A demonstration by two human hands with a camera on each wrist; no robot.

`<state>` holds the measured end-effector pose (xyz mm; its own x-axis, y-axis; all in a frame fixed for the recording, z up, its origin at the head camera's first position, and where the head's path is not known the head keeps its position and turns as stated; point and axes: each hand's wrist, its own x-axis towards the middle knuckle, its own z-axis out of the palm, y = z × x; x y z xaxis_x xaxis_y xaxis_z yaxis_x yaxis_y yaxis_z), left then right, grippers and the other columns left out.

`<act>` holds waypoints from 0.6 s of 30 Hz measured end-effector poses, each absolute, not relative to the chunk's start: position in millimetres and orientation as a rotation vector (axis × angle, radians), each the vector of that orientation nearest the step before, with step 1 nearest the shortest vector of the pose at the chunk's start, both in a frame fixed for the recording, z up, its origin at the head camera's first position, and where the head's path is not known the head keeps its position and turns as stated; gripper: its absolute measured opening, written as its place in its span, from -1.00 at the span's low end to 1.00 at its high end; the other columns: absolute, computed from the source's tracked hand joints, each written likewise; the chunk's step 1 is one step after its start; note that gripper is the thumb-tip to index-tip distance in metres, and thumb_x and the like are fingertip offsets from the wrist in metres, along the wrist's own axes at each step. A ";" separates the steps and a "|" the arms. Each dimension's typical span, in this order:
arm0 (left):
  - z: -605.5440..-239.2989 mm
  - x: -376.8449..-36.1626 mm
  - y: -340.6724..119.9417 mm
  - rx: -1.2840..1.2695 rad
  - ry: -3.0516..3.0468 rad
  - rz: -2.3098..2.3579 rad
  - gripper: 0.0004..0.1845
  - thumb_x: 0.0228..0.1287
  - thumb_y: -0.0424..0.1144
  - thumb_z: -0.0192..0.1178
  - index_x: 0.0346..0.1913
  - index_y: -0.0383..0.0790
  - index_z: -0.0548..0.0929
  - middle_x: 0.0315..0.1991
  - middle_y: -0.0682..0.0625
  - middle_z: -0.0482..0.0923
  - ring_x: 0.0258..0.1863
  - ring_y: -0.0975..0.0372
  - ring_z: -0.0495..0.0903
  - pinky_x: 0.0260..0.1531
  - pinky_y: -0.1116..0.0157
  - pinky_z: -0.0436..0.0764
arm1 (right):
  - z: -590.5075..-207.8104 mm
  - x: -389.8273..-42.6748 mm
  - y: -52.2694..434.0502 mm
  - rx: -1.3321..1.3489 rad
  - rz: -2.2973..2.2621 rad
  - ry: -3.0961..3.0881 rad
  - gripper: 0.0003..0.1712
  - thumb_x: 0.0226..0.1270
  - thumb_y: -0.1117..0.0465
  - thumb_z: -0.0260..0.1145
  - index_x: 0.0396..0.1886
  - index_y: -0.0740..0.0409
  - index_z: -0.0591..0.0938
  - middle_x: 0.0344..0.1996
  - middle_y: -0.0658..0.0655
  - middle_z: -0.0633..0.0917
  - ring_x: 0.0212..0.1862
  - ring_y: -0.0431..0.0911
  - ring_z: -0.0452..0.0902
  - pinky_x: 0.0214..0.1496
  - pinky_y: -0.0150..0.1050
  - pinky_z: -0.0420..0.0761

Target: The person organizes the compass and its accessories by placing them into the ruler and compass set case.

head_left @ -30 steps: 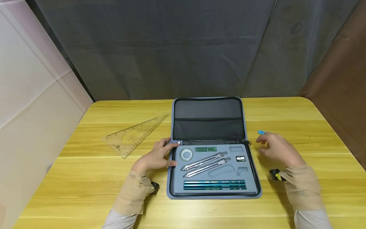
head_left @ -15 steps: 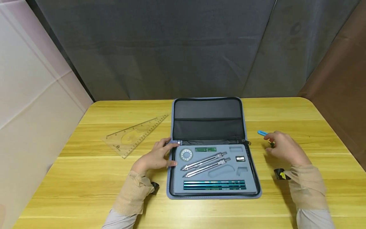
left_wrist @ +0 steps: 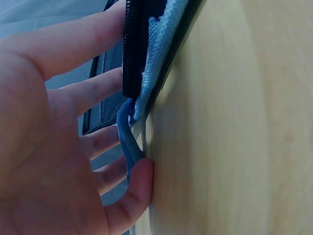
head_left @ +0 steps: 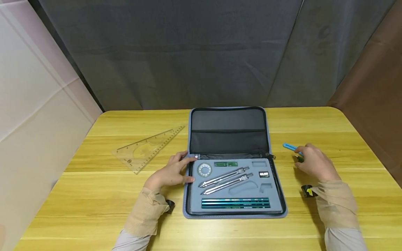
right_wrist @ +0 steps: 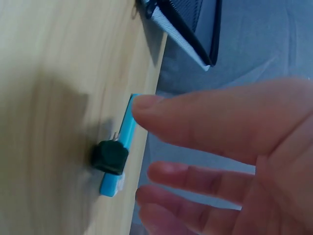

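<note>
Wooden table (head_left: 78, 195), two hands (head_left: 168, 174) (head_left: 315, 162), one case (head_left: 228, 120)

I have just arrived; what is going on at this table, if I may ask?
A person has an open zip case of drawing tools on the table. The left hand touches its left edge. The right hand is at a blue bar and a small dark green piece, right of the case; whether it touches the bar is unclear. Two metal compasses, dark teal pencils and a sharpener lie in the case, and a clear set square lies to its left.
</note>
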<state>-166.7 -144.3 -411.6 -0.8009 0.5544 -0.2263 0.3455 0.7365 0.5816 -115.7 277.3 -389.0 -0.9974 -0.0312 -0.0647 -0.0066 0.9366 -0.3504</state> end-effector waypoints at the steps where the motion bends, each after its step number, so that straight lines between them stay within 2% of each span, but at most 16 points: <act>1: -411.7 -166.6 -144.3 0.692 2.552 0.743 -0.34 0.09 -0.07 0.27 0.28 -0.03 0.32 0.39 -0.23 -0.13 0.30 -0.14 -0.06 0.16 -0.14 0.12 | -389.7 -115.9 278.0 -0.019 -0.542 3.025 -0.55 -0.01 0.32 0.35 -0.10 0.48 0.54 -0.30 0.39 0.51 -0.40 0.08 0.44 -0.43 -0.07 0.45; 11: -410.8 -166.2 -143.7 0.685 2.555 0.748 -0.34 0.09 -0.07 0.27 0.28 -0.01 0.32 0.39 -0.21 -0.13 0.31 -0.12 -0.06 0.16 -0.14 0.13 | -396.9 -119.0 285.3 0.002 -0.562 3.005 -0.61 0.00 0.33 0.36 -0.15 0.47 0.57 -0.37 0.36 0.60 -0.46 0.01 0.36 -0.44 -0.14 0.35; 18: -411.2 -166.9 -143.6 0.688 2.556 0.752 -0.35 0.08 -0.07 0.28 0.27 -0.02 0.33 0.39 -0.22 -0.12 0.30 -0.13 -0.06 0.16 -0.14 0.13 | -400.5 -119.8 285.3 -0.005 -0.557 3.003 -0.63 -0.01 0.34 0.35 -0.20 0.50 0.56 -0.38 0.38 0.58 -0.48 0.01 0.34 -0.43 -0.13 0.36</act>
<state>-166.9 -143.6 -411.2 -0.8048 0.5506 -0.2216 0.3431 0.7362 0.5833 -119.8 285.3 -400.5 -0.9962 -0.0193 -0.0849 0.0124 0.9336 -0.3581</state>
